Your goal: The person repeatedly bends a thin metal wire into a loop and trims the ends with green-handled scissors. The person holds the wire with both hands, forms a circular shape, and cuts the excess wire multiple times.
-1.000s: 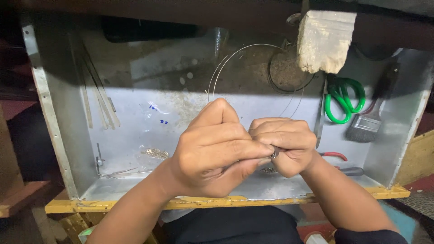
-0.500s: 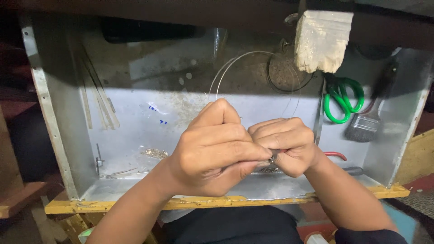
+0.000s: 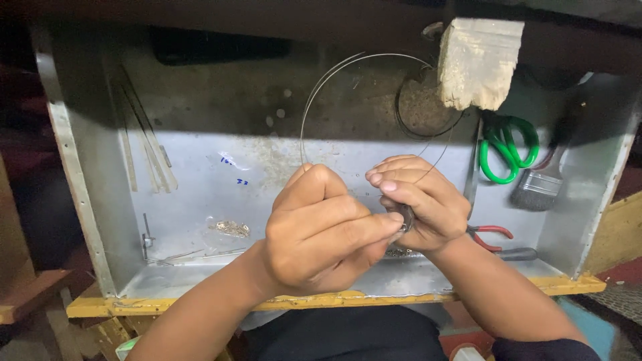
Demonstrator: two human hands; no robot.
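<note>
Left hand point(image 3: 321, 230) and right hand point(image 3: 418, 200) pressed together over metal tray point(image 3: 200, 167), fingertips pinching small dark piece on thin wire point(image 3: 314, 100); wire looped upward behind hands. Step judged: bending or twisting wire. Next move called for steady grip, controlled turn.

Workshop: metal bench tray point(image 3: 93, 220), pliers point(image 3: 498, 239), brush point(image 3: 538, 187), scissors point(image 3: 508, 147).

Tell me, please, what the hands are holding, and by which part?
Both hands, left and right, pinch a small dark piece between their fingertips; the thin wire loop rises from there.
</note>
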